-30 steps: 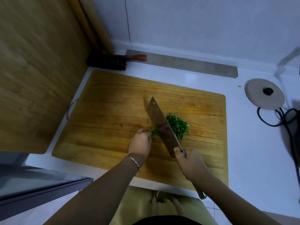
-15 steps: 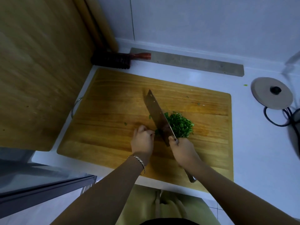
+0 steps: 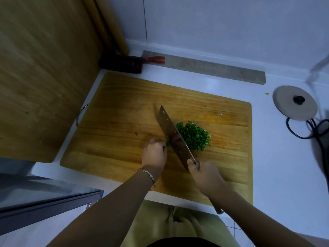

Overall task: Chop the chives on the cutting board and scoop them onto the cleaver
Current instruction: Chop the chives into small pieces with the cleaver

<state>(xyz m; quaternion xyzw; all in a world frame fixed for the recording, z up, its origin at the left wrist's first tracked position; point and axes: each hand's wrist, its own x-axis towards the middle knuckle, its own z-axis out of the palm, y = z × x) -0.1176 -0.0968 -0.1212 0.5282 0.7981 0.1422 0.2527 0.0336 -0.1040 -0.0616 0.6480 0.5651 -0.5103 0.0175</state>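
A pile of chopped green chives [image 3: 194,136] lies right of centre on the wooden cutting board [image 3: 124,111]. The cleaver [image 3: 173,136] stands on edge across the board, its blade along the pile's left side. My right hand [image 3: 204,175] grips its handle at the near end. My left hand [image 3: 154,154] is curled on the board just left of the blade, its fingertips on a small tuft of uncut chives [image 3: 168,143] against the steel. How much is left under the fingers is hidden.
A second wooden board [image 3: 39,72] leans upright at the left. A dark brush with a red handle [image 3: 131,62] and a grey strip [image 3: 213,68] lie behind the board. A round lid [image 3: 295,102] and black cable [image 3: 302,129] sit on the white counter at right.
The cleaver has kept chopping in short strokes beside the pile, and my right hand has drawn back a little along the handle. My left hand stays curled at the blade.
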